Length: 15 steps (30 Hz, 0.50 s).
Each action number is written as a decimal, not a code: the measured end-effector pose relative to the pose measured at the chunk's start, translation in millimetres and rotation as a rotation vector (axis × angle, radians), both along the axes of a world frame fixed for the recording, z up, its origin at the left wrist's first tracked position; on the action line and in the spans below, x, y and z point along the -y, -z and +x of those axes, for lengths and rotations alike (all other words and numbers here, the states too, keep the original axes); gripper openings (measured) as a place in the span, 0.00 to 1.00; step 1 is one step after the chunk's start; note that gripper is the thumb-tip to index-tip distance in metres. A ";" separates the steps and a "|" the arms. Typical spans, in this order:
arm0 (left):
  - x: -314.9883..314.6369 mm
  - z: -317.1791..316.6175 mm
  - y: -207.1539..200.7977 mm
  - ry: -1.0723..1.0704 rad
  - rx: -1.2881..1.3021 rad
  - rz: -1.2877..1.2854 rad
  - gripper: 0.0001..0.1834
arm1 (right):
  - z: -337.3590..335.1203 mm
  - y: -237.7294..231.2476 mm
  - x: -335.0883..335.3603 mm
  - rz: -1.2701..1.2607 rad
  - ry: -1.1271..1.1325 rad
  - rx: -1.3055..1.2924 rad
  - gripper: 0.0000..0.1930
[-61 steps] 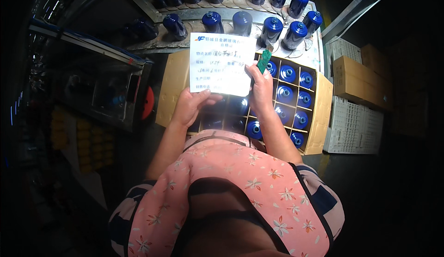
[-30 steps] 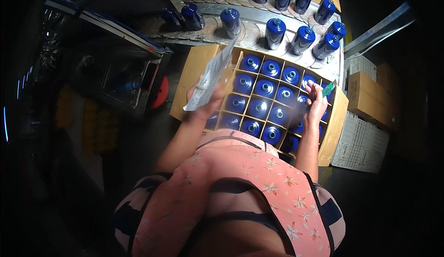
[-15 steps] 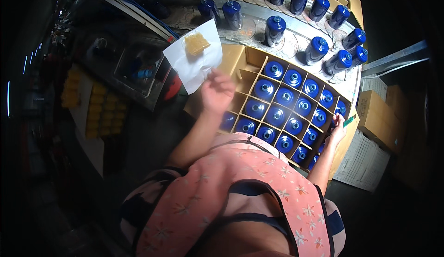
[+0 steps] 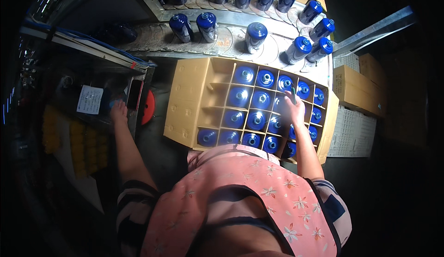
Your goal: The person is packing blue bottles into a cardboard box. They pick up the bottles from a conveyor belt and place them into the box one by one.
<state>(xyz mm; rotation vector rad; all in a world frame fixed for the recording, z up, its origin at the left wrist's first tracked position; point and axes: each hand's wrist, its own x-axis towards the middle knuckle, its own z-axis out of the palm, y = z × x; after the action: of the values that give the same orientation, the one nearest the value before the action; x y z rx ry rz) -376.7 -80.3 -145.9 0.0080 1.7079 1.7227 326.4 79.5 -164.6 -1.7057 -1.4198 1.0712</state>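
The handwritten paper sheet (image 4: 90,100) lies on the dark surface (image 4: 118,79), just left of the left hand (image 4: 119,112), its grip impossible to tell, with a gap of floor (image 4: 162,139) before the open carton (image 4: 185,102) of blue bottles (image 4: 261,100), above which the right hand (image 4: 297,112), well apart, clasps a slim green tool (image 4: 293,94).

Workshop surroundings. Strong light falls on a curved grey conveyor (image 4: 233,39) spanning the rear; the outer margins lie in deep shadow. A slanting metal post (image 4: 374,33) rises at right, beyond stacked brown cartons (image 4: 361,90) and white plastic lattice panels (image 4: 352,133). At left, a pale rail (image 4: 76,44) carries blue cables. The visible floor (image 4: 161,89) is dark.
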 end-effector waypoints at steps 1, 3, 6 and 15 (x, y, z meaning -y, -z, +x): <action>-12.4 22.4 1.9 0.075 -0.158 -0.070 0.19 | -10.8 1.0 -8.3 -0.094 -0.004 0.001 0.16; -33.9 83.2 11.0 0.290 -0.288 -0.083 0.13 | -32.7 5.6 -23.2 -0.046 -0.034 0.058 0.18; -48.4 186.7 23.0 0.690 -0.269 0.125 0.13 | -48.4 6.7 -50.0 -0.075 -0.088 0.197 0.21; 11.7 291.0 -23.1 1.488 -1.050 -0.003 0.19 | -34.1 -4.1 -73.9 -0.096 -0.161 0.427 0.17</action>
<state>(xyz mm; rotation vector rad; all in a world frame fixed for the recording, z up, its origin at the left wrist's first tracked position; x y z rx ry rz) -85.7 -92.1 -122.8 1.8961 1.4622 0.4669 292.3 153.4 -160.6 -2.0005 -1.8203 0.9027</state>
